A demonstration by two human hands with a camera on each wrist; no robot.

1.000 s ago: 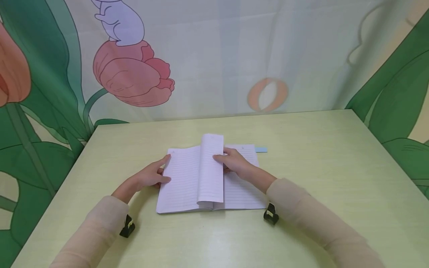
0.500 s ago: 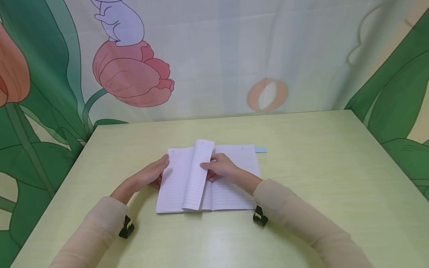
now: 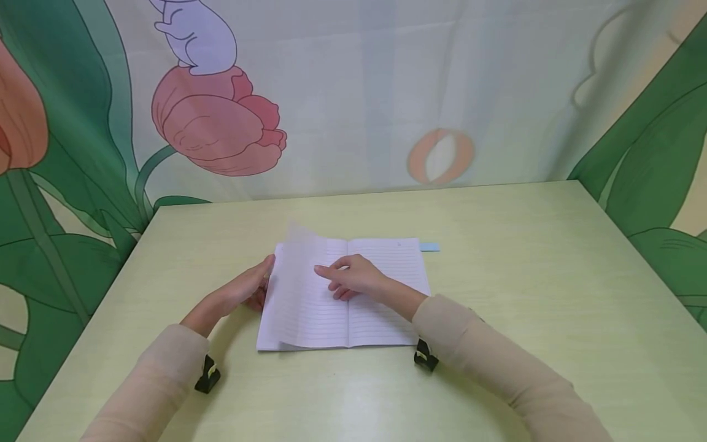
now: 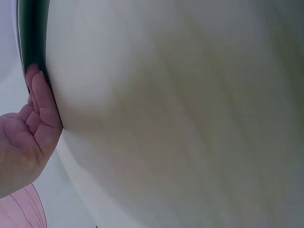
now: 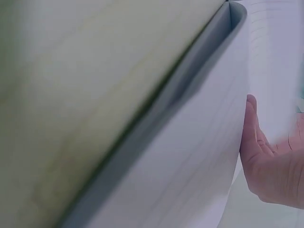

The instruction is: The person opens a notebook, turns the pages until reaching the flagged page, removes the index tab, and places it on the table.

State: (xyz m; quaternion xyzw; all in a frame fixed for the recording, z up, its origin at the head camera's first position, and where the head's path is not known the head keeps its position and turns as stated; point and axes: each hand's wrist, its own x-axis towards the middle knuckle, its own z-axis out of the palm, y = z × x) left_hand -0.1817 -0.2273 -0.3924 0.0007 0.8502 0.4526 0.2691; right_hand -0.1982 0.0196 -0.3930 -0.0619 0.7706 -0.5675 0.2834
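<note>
An open notebook (image 3: 381,319) with lined white pages lies on the table. One blurred page (image 3: 293,294) stands partly lifted over its left half. My right hand (image 3: 353,276) hovers above the middle, thumb pointing left and other fingers loosely bent, with nothing held. In the right wrist view, that hand (image 5: 273,166) shows beyond the notebook's near edge (image 5: 190,118). My left hand (image 3: 245,285) touches the notebook's left edge; its thumb is hidden in the head view. The left wrist view shows the left hand's fingers (image 4: 45,99) against the dark green cover (image 4: 33,33).
A light blue tab (image 3: 429,247) sticks out past the notebook's top right corner. The pale green-yellow table (image 3: 525,270) reaches back to a curtain (image 3: 353,92) printed with flowers and leaves. A black wrist device (image 3: 426,355) hangs below the right sleeve.
My right hand has moved left with a page and let go of it. The page has swung onto the left side. My left hand stays at the left edge, its thumb no longer on the page.
</note>
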